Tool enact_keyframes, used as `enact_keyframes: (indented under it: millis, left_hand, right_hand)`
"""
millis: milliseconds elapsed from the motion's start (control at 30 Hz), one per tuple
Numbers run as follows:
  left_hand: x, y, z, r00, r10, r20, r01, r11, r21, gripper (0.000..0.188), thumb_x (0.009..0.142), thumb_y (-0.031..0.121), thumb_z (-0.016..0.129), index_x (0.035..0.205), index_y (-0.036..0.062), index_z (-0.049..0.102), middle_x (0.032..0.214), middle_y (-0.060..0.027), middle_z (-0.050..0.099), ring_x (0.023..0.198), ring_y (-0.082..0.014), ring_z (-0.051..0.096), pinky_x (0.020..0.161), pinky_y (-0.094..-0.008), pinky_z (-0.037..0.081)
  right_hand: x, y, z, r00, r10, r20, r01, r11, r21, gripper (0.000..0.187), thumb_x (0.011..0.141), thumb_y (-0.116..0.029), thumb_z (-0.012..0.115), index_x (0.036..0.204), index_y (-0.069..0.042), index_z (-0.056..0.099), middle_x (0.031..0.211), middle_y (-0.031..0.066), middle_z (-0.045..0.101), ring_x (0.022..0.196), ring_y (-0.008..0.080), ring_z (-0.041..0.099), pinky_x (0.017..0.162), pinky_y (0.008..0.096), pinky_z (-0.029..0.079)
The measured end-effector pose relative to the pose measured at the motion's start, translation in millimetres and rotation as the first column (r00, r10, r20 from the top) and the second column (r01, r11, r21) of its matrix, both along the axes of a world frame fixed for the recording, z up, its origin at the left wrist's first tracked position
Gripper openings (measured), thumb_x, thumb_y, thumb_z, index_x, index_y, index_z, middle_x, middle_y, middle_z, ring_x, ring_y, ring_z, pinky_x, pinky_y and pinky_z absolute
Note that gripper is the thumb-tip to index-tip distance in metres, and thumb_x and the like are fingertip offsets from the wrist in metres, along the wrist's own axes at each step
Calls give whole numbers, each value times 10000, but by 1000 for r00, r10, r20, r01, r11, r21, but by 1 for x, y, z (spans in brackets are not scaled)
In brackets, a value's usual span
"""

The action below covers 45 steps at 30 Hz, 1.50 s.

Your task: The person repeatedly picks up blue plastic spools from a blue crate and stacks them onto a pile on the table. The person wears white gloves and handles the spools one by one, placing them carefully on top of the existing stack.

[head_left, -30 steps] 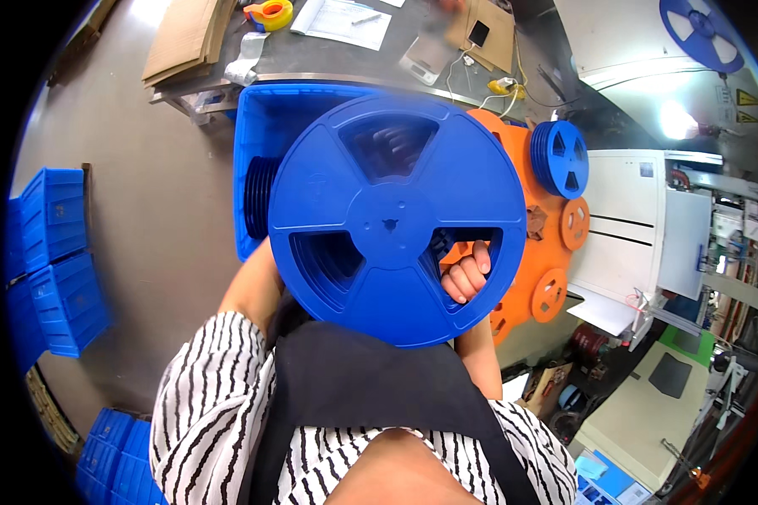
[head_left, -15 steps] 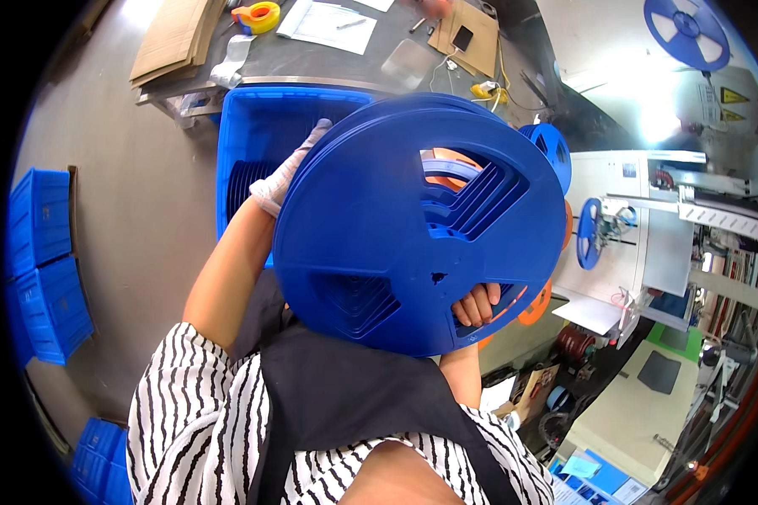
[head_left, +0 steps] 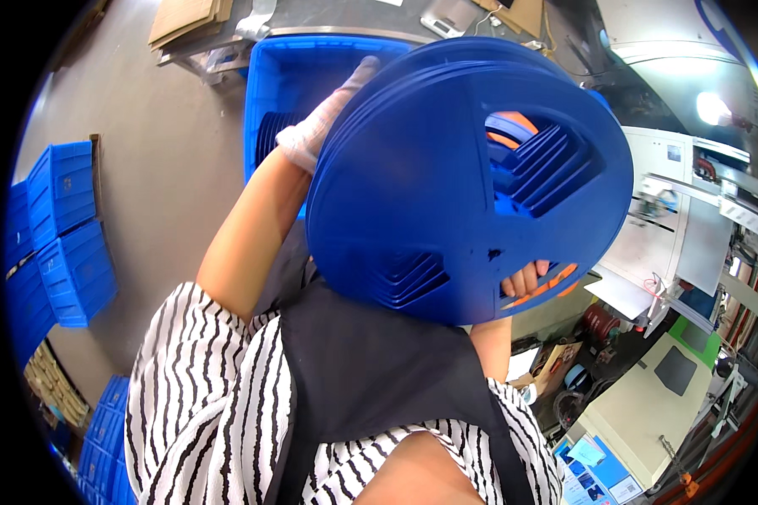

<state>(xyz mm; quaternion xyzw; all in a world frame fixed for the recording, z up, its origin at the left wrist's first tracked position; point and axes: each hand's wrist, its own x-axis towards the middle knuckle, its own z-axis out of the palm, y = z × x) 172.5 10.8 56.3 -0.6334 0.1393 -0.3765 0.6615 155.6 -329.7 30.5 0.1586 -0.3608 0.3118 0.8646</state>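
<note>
A stack of large blue plastic reels (head_left: 413,185) is held up before my chest, its flat round face toward me. My left hand (head_left: 328,122), in a thin white glove, grips the stack's upper left rim, with most of its fingers hidden behind. Bare fingertips of my right hand (head_left: 526,279) curl through a cut-out in the lower right of the front reel. Through the upper cut-out, several layered reels and something orange (head_left: 512,128) behind them show. Beyond my left wrist stands a blue bin (head_left: 251,101) with several dark reels (head_left: 274,130) upright in it.
A metal worktable (head_left: 328,18) with cardboard sheets (head_left: 185,18) runs along the far side. Blue crates (head_left: 76,269) are stacked at the left. At the right stand a machine (head_left: 691,198) with a metal arm and a pale bench (head_left: 640,404).
The reel stack, with both my hands on it, has come closer and sits farther right in view. The surroundings have shifted as my head moved, and less of the worktable shows.
</note>
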Motion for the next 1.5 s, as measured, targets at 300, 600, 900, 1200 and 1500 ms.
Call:
enact_keyframes:
  millis: [300, 600, 900, 1200, 1500]
  left_hand:
    - [-3, 11, -20, 996, 89, 4, -86, 951, 298, 441, 1018, 343, 398, 1335, 45, 468, 1364, -121, 483, 1274, -217, 432, 1124, -356, 302]
    - [-18, 14, -85, 994, 51, 101, -112, 277, 954, 469, 998, 371, 426, 1337, 49, 473, 1342, -130, 506, 1261, -240, 455, 1104, -374, 326]
    - [-32, -6, -156, 983, -173, -57, 29, -158, 987, 499, 978, 399, 455, 1338, 54, 477, 1321, -140, 528, 1247, -264, 478, 1084, -393, 351]
    - [-75, -1, -187, 943, -190, -272, 154, -478, 865, 530, 958, 427, 483, 1339, 58, 481, 1299, -149, 550, 1234, -287, 502, 1064, -411, 375]
    - [-119, 47, -145, 968, -60, -242, 63, -881, 469, 418, 956, 343, 542, 1251, 48, 553, 1089, -108, 646, 1011, -212, 606, 939, -340, 465]
  right_hand:
    - [-20, 5, 21, 882, -184, -434, 18, 933, -360, 258, 1024, -139, 300, 970, -10, 517, 534, 2, 534, 460, 93, 527, 520, 255, 461]
    - [-24, 19, 10, 855, -118, -506, -54, 948, -313, 188, 995, -221, 395, 983, -47, 463, 602, 20, 510, 555, 125, 520, 591, 283, 457]
    - [-31, 21, 23, 929, -99, -356, -94, 869, -487, 236, 972, -270, 447, 1019, -40, 466, 616, 20, 480, 558, 140, 489, 595, 305, 448]
    - [-39, 31, 23, 953, -83, -292, -92, 838, -538, 398, 910, -422, 527, 1019, -46, 455, 644, 28, 442, 590, 166, 447, 618, 344, 422]
    - [-59, 19, 31, 896, -332, -295, 10, 680, -733, 424, 889, -472, 557, 972, -70, 450, 632, 27, 426, 584, 183, 427, 595, 342, 400]
